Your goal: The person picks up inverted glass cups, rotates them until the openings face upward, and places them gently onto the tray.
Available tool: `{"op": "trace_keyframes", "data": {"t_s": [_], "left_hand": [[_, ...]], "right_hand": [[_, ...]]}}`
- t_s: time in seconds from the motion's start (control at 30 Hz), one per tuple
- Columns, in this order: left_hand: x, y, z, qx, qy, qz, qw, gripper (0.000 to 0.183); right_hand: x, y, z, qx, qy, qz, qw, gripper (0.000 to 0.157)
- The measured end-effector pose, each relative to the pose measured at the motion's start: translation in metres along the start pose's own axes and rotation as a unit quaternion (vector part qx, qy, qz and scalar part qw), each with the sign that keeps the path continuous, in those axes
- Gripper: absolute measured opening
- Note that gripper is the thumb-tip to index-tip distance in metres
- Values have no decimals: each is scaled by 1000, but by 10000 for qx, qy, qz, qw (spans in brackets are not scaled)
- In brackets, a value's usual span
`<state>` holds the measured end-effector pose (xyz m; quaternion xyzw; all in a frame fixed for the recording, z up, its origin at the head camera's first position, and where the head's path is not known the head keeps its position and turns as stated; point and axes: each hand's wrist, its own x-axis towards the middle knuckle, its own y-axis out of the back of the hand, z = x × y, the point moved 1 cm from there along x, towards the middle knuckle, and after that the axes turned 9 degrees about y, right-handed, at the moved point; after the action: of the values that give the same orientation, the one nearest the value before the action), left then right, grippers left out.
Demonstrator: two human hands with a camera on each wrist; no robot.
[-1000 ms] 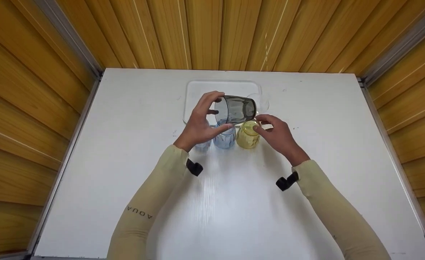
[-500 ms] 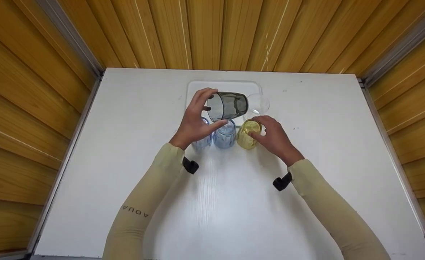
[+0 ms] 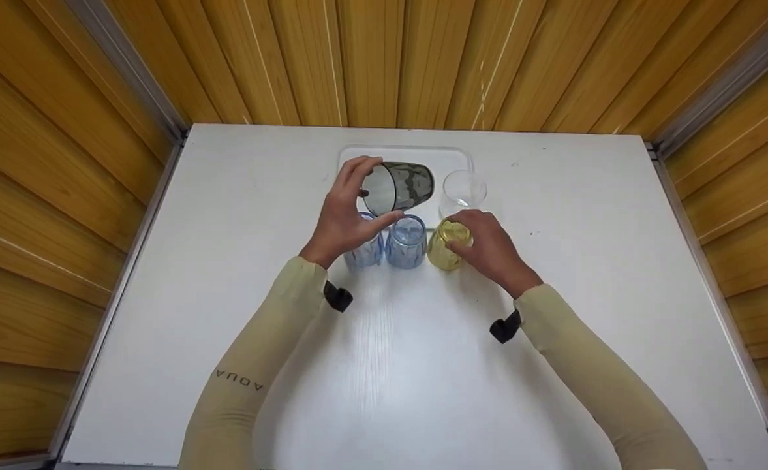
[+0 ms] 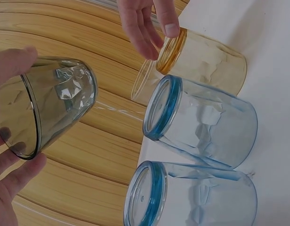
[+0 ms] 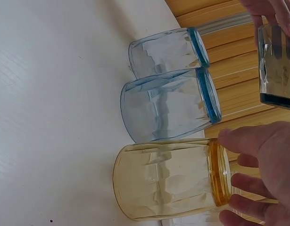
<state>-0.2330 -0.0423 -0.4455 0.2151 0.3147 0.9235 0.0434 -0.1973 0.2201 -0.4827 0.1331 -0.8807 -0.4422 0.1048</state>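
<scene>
My left hand (image 3: 344, 212) holds a smoky grey glass (image 3: 413, 185) on its side in the air, its mouth facing my palm and its base to the right. Thumb and fingers span the rim. My right hand (image 3: 491, 248) is at the raised base of a yellow glass (image 3: 445, 254), which stands upside down on the table; thumb and fingers lie around that base in the right wrist view. Left of it two blue glasses stand upside down in the same row, a middle blue glass (image 3: 405, 248) and a left blue glass (image 3: 364, 254), partly behind my left hand.
Behind the row lies a white tray (image 3: 351, 156), partly covered by the grey glass and hand. A clear glass (image 3: 464, 187) stands at its right edge. The white table (image 3: 370, 365) meets wood-patterned panels (image 3: 370, 59) at the back and sides.
My left hand has carried the grey glass left and slightly back, uncovering the clear glass. The right hand has shifted left, from the yellow glass's edge to around its base.
</scene>
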Motion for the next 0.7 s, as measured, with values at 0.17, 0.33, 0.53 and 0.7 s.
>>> {"op": "trace_keyframes", "data": {"t_s": [0.17,0.33,0.53,0.7], "left_hand": [[2,1,-2,44,30,19,10000,83],[3,2,-7,152,91,9,9998,83],[6,4,-13,337,236,6,9992,83],[8,6,-17,498,456,-22,9977,83]], "right_hand": [[2,-1,2,-136,69,55,9999,40],[2,-1,5,-185,213,122,9995,39],[0,-1,4,-189,245,109,9995,43],[-1,-1,-1,-286,152,-84,9994,48]]}}
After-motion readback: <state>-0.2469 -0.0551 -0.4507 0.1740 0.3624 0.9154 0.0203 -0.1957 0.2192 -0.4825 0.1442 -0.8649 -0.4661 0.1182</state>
